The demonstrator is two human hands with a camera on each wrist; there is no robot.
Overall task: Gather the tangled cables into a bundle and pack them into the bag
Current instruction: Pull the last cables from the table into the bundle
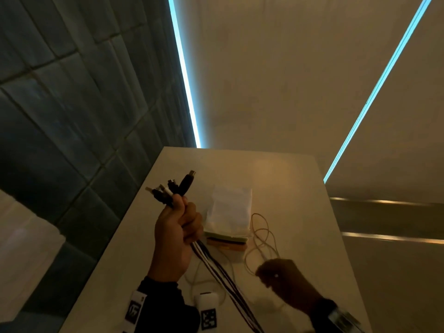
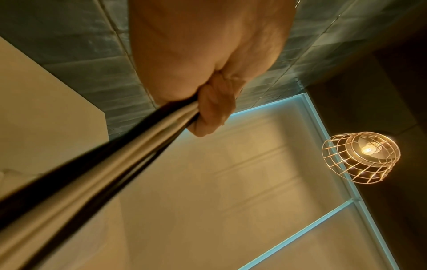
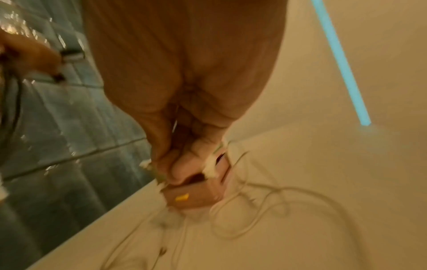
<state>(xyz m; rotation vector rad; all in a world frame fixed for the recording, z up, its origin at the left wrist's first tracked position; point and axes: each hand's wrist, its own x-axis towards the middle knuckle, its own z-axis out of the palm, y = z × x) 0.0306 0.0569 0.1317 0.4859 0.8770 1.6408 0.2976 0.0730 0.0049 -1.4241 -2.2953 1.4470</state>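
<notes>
Head view shows the left hand raised above the pale counter, fingers curled tight round black-and-white cables, while the right hand pinches a thin cream cable that may snag beside the white bag.

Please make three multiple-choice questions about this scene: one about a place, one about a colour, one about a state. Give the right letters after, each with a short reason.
1. Where is the white bag?
A. on the table
B. in the right hand
C. on the floor

2. What colours are the cables in the left hand?
A. red, green
B. black, white
C. all yellow

3. What is the left hand doing?
A. lying flat
B. gripping the cables
C. pointing

Answers:
1 A: it lies on the table, beyond the hands.
2 B: dark and white strands hang below the fist.
3 B: its fingers curl round them, plugs upward.
</notes>
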